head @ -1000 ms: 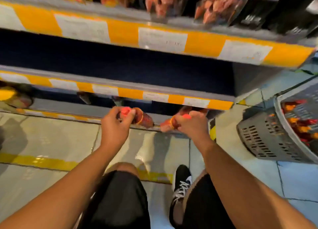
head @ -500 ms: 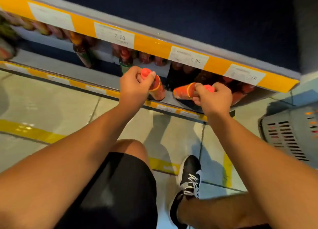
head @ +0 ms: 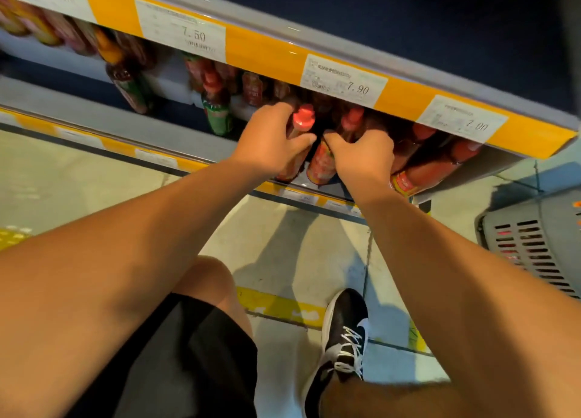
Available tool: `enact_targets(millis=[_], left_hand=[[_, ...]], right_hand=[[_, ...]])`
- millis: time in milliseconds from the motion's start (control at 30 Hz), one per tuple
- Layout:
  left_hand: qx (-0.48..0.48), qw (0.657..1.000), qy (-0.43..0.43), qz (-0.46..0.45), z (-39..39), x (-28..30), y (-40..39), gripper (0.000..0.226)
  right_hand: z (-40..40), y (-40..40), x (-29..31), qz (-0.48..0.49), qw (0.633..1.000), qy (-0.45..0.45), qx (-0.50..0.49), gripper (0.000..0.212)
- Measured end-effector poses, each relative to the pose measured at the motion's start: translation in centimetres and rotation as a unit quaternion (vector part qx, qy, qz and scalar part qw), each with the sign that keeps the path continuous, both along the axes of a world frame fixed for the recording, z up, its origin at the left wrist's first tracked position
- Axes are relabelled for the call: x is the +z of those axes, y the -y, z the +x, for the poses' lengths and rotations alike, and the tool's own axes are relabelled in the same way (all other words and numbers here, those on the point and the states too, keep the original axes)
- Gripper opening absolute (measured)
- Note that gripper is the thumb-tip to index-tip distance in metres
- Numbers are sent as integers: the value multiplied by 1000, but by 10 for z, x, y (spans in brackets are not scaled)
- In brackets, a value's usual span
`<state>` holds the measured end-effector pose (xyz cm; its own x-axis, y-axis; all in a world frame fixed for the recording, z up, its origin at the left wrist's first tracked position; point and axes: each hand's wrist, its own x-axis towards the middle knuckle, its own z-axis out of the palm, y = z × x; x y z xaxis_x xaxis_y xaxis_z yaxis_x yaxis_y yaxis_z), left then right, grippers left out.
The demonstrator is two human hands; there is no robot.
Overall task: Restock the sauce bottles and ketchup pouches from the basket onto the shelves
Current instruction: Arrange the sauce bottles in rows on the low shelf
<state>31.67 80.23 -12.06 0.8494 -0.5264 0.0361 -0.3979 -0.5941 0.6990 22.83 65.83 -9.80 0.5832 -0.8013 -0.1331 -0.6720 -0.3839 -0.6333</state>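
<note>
My left hand (head: 270, 141) grips a red-capped sauce bottle (head: 303, 120) upright at the front of the bottom shelf (head: 176, 134). Beside it my right hand (head: 361, 156) grips a second sauce bottle (head: 322, 163), whose red cap (head: 353, 120) shows above my fingers. Both bottles stand close together among other red sauce bottles (head: 434, 166) under the yellow price rail (head: 267, 53). The grey basket (head: 534, 244) sits on the floor at the right edge, mostly cut off.
Green-labelled bottles (head: 217, 109) and several more bottles stand further left on the same shelf. The shelf above overhangs my hands, with price tags reading 7.50 and 7.90. My knee and a black shoe (head: 342, 336) are on the tiled floor below.
Both hands have moved forward from in front of the shelf edge into the bottom shelf, tipping the two bottles from slanted to upright among the stocked bottles. The view has dropped closer to the shelf.
</note>
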Motion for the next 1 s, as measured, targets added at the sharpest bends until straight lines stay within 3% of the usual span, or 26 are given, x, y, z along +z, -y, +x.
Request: enact_targets(millis=[233, 433, 600, 667, 767, 933, 1000], left_hand=[[18, 994, -106, 24, -13, -12, -3, 46], [51, 993, -70, 84, -11, -17, 11, 46], [27, 990, -69, 120, 5, -20, 38, 38], [5, 987, -51, 152, 9, -18, 50, 37], [-14, 989, 3, 146, 17, -15, 66, 38], [-18, 986, 37, 162, 25, -14, 83, 41], [-4, 984, 46, 172, 26, -12, 90, 43]], right_hand=[[-11, 0, -23, 49, 998, -27, 43, 41], [-10, 4, -42, 70, 997, -12, 28, 44], [15, 15, -47, 43, 997, -62, 1, 52], [20, 19, -49, 50, 994, -98, 12, 34], [29, 20, -40, -4, 984, -165, 61, 38], [50, 27, -31, -33, 912, -361, 194, 39], [54, 29, -29, -53, 898, -380, 215, 39]])
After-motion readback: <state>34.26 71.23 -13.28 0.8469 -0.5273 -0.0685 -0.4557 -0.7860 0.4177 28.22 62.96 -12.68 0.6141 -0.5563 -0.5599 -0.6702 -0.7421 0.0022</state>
